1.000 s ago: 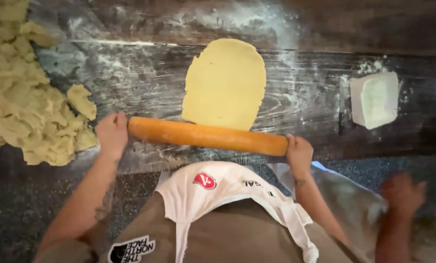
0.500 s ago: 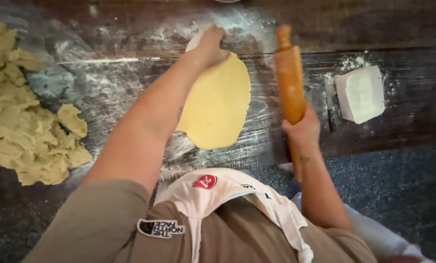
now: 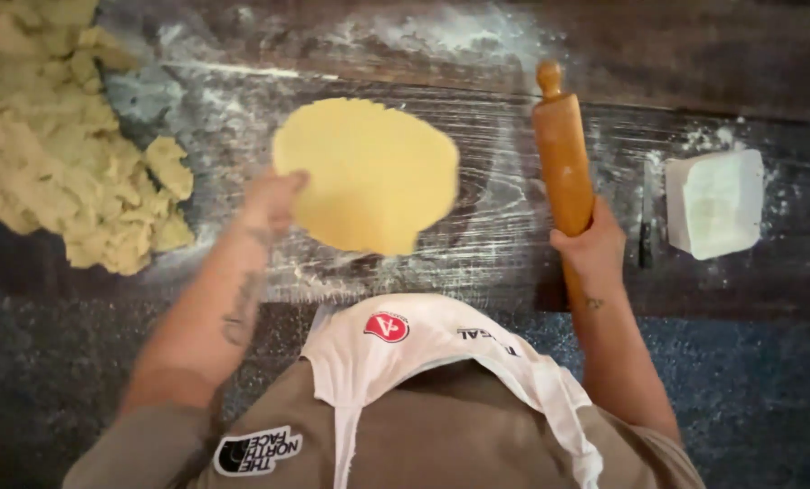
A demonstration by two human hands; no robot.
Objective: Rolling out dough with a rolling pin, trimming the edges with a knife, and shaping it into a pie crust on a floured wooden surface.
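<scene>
Thin yellow dough round (image 3: 369, 174), apparently lifted off the floured board; wooden rolling pin (image 3: 563, 163) lengthwise.

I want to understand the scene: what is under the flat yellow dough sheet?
Under the dough sheet is the floured dark wooden board. The left hand holds its left edge; the fingers beneath are hidden.

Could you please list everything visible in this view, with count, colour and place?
Dough sheet: one, pale yellow, flat round, lifted at its left edge over the floured board.
Dough heap: one, yellowish, lumpy, far left.
Rolling pin: one, orange-brown wood, pointing away, right of the sheet.
Block: one, white, squarish, far right on the board.
Board: one, dark wood, flour-dusted.
Apron: one, white, at the bottom.
Left hand: holds the sheet's edge.
Right hand: grips the pin's near end.
</scene>
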